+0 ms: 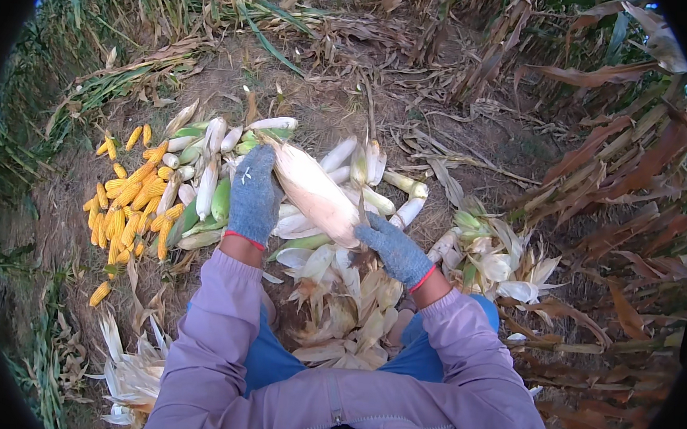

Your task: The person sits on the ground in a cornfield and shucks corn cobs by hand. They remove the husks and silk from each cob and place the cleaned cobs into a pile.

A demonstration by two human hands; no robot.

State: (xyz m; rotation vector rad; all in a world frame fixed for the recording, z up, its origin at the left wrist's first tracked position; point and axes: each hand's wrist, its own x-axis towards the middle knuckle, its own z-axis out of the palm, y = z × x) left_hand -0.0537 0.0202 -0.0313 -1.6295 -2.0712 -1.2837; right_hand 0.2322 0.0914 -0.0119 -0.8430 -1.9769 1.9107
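Observation:
An ear of corn [313, 190] in a pale, dry husk is held slantwise between my two gloved hands. My left hand [253, 196], in a grey knitted glove with a red cuff, is closed at its upper left end. My right hand [396, 252], gloved alike, grips the lower right end with the fingers around the base. Beneath and behind lies a heap of unhusked ears [214, 146], some white and some green. To the left, a pile of bare yellow corn cobs [133, 200] rests on the soil.
Stripped husks [353, 311] are heaped between my legs. More loose husks lie at the right [507, 266] and at the lower left [133, 371]. Dry corn stalks [641, 179] lean in on the right, and cut green leaves [97, 98] cover the ground at the left.

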